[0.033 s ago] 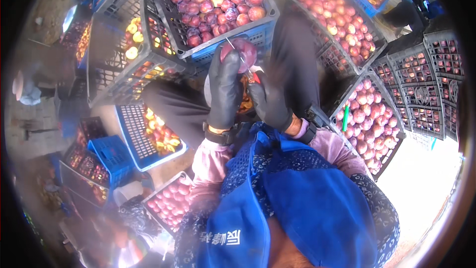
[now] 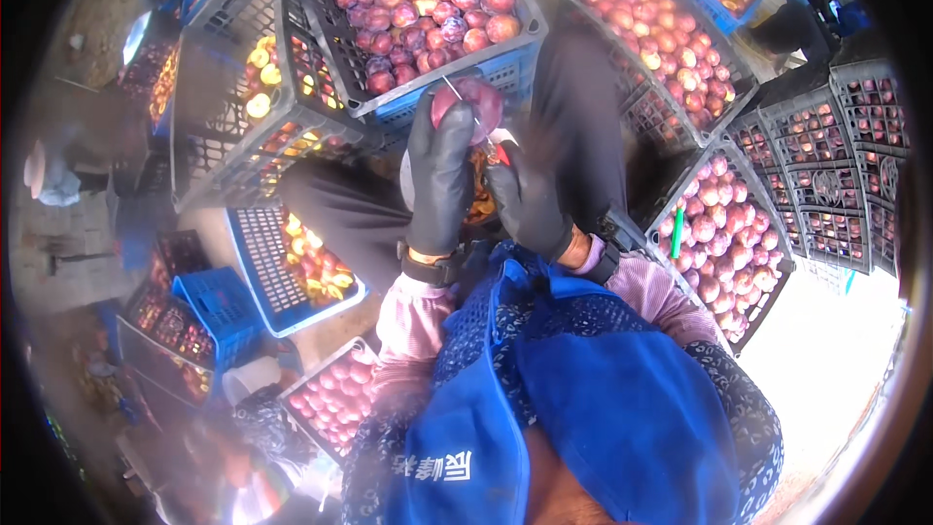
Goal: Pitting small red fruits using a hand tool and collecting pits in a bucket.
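My left hand (image 2: 437, 170), in a black glove, is closed around a dark red plum (image 2: 483, 105) held up between my knees. My gloved right hand (image 2: 528, 196) is closed on a small knife (image 2: 502, 153) with a red handle. The knife's thin blade lies across the plum, against its skin; how deep it goes, if at all, I cannot tell. Below and between my hands, a container with orange-yellow fruit pieces (image 2: 481, 202) shows in part. Just ahead, a black crate (image 2: 352, 97) heaped with whole plums rests on a blue crate (image 2: 512, 70).
At the left stand a black crate (image 2: 209, 156) and a blue crate (image 2: 255, 277), both holding cut yellow fruit. To the right are crates of plums, with a green stick-like item (image 2: 677, 232) lying on one. Stacked black crates (image 2: 826, 170) rise at the far right.
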The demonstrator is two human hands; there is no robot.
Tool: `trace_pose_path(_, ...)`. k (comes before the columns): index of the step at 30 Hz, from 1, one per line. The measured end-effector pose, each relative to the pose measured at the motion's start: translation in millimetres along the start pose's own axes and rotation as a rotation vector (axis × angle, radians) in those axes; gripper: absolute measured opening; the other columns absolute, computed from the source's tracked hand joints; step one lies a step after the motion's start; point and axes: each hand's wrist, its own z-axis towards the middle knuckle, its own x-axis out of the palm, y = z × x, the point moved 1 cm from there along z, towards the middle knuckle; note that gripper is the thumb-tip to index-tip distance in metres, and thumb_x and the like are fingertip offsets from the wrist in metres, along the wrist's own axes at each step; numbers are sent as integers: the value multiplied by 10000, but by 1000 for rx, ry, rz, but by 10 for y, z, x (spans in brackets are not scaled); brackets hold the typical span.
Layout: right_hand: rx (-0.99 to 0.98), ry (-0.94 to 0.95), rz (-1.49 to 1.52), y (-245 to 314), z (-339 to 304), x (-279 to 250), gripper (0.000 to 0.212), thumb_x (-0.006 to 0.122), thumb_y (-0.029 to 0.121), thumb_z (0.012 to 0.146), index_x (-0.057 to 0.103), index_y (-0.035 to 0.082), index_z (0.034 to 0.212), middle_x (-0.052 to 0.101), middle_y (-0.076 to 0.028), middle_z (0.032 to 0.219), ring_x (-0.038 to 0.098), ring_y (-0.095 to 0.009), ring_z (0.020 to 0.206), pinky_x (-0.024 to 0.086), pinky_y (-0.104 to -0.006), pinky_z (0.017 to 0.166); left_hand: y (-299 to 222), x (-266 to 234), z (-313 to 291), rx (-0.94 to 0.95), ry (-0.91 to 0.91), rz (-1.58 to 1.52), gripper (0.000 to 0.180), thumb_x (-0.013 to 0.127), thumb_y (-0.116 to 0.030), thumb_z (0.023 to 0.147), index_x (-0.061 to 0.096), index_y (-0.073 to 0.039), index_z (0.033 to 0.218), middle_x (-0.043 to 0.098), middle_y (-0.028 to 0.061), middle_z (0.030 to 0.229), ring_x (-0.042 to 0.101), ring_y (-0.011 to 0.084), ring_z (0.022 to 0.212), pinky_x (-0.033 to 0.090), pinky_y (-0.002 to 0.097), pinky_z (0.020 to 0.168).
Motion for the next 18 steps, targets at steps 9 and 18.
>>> trace_pose_path(9, 952, 409, 580, -51, 167, -150, 332, 527, 265, 972, 584, -54, 1041, 626, -238, 864, 633, -365, 782, 469, -408, 717, 53, -270, 103, -43, 97, 234, 441, 636, -218, 907, 450, -13, 1250, 555, 72, 1104, 550, 143, 959, 468, 288, 860)
trace_pose_path(18, 307, 292, 263, -19, 110, -138, 359, 511, 298, 984, 573, -48, 1061, 631, -199, 867, 642, -313, 779, 477, -391, 695, -24, -93, -6, -20, 14, 211, 285, 570, -135, 922, 513, 5, 1164, 570, 73, 1030, 584, 158, 925, 473, 291, 846)
